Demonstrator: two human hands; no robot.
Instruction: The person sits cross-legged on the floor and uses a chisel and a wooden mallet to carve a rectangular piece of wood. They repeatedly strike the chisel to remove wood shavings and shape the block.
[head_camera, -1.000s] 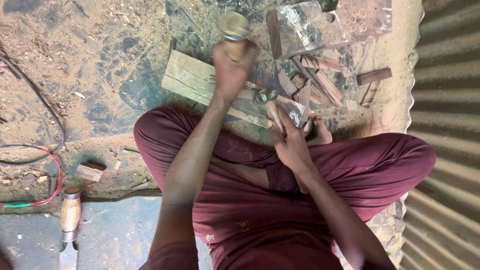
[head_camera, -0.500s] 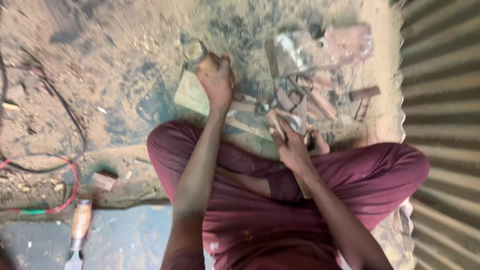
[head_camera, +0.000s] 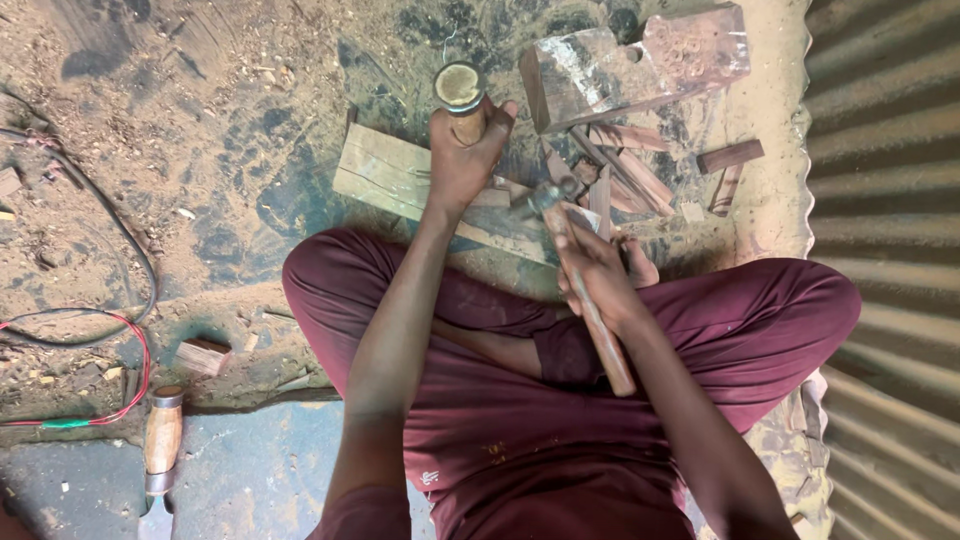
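Observation:
I sit cross-legged in maroon clothes on a dusty floor. My left hand (head_camera: 462, 165) grips a round-topped wooden tool handle (head_camera: 459, 92), held upright over a pale wooden plank (head_camera: 385, 172); its blade end is hidden. My right hand (head_camera: 598, 268) is closed on a hammer (head_camera: 592, 300) whose metal head (head_camera: 548, 192) lies low near the plank's right end, the wooden handle pointing back toward my lap. A heap of reddish wood offcuts (head_camera: 625, 175) lies just beyond the hammer head.
A large reddish wood block (head_camera: 640, 65) sits at the top right. A corrugated metal sheet (head_camera: 890, 220) stands along the right. Red and black wires (head_camera: 135, 330), a small wood block (head_camera: 203, 355) and a wooden-handled chisel (head_camera: 162, 440) lie at the left.
The view shifted and steadied. My left hand with the upright tool dipped left, then settled over the plank. The hammer's handle now shows clearly along my right forearm.

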